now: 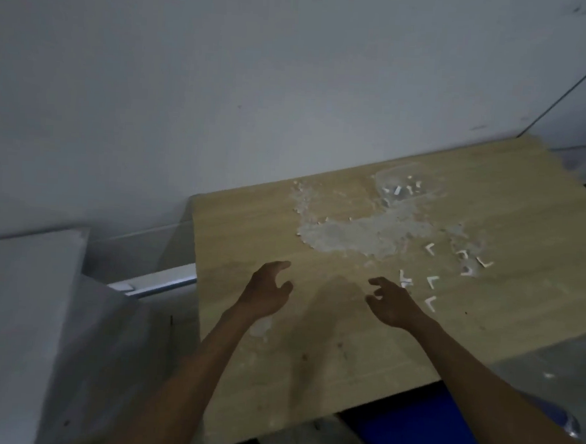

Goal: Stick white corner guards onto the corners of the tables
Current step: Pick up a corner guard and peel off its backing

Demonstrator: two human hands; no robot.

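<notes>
A light wooden table fills the middle of the view, its far left corner near the wall. Several small white L-shaped corner guards lie scattered on its right part. My left hand hovers over the table with loosely curled fingers and holds nothing. My right hand hovers just left of the guards, its fingers loosely curled and empty; the nearest guard lies right beside its fingertips.
A large whitish patch of worn surface covers the table's middle. A clear plastic bag with white bits lies at the back. A grey wall stands behind, a grey cabinet to the left, a blue object below the table.
</notes>
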